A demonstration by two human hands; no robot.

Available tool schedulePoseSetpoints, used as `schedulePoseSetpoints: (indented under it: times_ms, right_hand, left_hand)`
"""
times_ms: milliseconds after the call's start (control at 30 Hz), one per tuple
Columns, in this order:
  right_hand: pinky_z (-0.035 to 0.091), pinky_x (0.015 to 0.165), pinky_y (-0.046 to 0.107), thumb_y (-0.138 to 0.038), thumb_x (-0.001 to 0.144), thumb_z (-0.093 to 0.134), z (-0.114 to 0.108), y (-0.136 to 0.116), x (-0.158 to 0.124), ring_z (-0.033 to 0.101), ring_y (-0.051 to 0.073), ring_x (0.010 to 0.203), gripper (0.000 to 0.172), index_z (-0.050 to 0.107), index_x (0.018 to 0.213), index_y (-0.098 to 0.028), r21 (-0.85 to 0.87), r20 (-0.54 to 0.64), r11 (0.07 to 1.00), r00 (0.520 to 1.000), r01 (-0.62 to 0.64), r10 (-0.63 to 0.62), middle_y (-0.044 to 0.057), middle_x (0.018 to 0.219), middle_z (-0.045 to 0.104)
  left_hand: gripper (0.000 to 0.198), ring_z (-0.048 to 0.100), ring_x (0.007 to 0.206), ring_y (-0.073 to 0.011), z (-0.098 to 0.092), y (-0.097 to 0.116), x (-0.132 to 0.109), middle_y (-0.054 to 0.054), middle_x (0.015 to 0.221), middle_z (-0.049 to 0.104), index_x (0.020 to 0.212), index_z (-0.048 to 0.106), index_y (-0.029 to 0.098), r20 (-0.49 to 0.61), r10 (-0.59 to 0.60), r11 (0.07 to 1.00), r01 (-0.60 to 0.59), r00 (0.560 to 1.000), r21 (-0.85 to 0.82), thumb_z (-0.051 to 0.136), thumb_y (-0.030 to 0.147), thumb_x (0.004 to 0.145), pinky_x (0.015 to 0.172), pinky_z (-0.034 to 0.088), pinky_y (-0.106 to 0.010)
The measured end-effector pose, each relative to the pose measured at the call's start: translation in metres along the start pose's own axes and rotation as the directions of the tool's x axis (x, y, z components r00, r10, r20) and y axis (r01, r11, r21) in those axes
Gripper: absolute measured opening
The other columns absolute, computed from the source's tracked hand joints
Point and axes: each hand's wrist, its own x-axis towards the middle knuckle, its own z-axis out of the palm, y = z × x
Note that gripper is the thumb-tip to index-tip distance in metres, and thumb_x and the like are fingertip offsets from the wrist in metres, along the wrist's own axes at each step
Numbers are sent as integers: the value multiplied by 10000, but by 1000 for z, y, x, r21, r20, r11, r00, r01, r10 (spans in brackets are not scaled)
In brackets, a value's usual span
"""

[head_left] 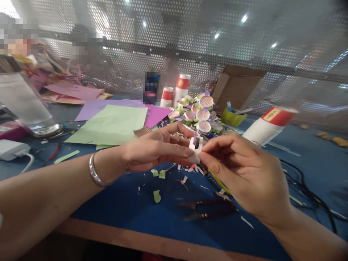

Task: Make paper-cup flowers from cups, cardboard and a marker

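Observation:
Between my two hands is a small white paper piece (195, 156), curled and open at the top, with a bit of purple inside. The fingers and thumb of my left hand (160, 146) close around it from the left. On the other side, my right hand (244, 170) pinches its edge between thumb and forefinger. Below them on the blue table lie dark-handled thread snips (206, 210), blades pointing left. Green paper scraps (157, 196) and white slivers are scattered near my fingers. Just behind my hands rises a pile of cup-bottom paper flowers (203, 114).
Green paper sheets (108, 123) and purple ones lie at left, beside a glass of water (29, 105) and a white charger (13, 152). A tilted stack of paper cups (269, 127) stands right, near black cables (307, 188). Behind are a cardboard piece (236, 87) and a perforated metal screen (190, 32).

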Motion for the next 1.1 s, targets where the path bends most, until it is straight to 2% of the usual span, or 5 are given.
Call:
schedulePoseSetpoints:
  times_ms: [300, 467, 700, 867, 1100]
  right_hand:
    - [537, 624, 170, -257, 900, 746, -3, 4, 0, 667, 78, 653, 73, 676, 892, -235, 29, -12, 998, 998, -54, 54, -49, 783, 709]
    - [529, 591, 208, -265, 920, 718, -1, 4, 3, 657, 97, 626, 66, 674, 883, -232, 34, 17, 998, 999, -48, 48, -37, 761, 706]
    - [530, 609, 240, -336, 939, 694, -11, 17, 14, 685, 134, 669, 124, 690, 895, -220, -84, -229, 991, 970, -102, 80, 4, 780, 734]
    - [493, 541, 221, -305, 948, 671, -9, 22, 19, 638, 116, 594, 128, 676, 865, -208, -50, -76, 990, 988, -135, 131, -17, 675, 677]
    - [491, 533, 206, -283, 918, 695, -4, 16, 19, 610, 102, 595, 85, 682, 886, -205, 38, 20, 984, 985, -172, 171, -2, 770, 705]
  left_hand:
    - [297, 706, 896, -168, -3, -10, 3, -21, 976, 673, 1031, 552, 206, -2, 133, 986, -133, 991, 101, 758, 131, 831, 869, 587, -362]
    - [276, 721, 936, -172, 0, -12, 4, -28, 1000, 704, 1092, 567, 224, 10, 96, 995, -96, 995, 23, 704, 118, 877, 915, 574, -359]
    - [186, 737, 948, -187, -6, -8, 11, -64, 1024, 736, 1107, 596, 188, -53, 50, 970, -62, 997, -236, 555, 141, 932, 932, 585, -351]
    - [161, 736, 864, -181, -8, -6, 15, -85, 949, 751, 1002, 639, 145, -138, 21, 955, -60, 990, -290, 537, 127, 878, 854, 612, -321]
    - [149, 734, 760, -142, -3, -6, 11, -79, 901, 752, 1011, 698, 107, -145, -47, 961, 5, 988, -277, 616, 161, 899, 746, 612, -214]
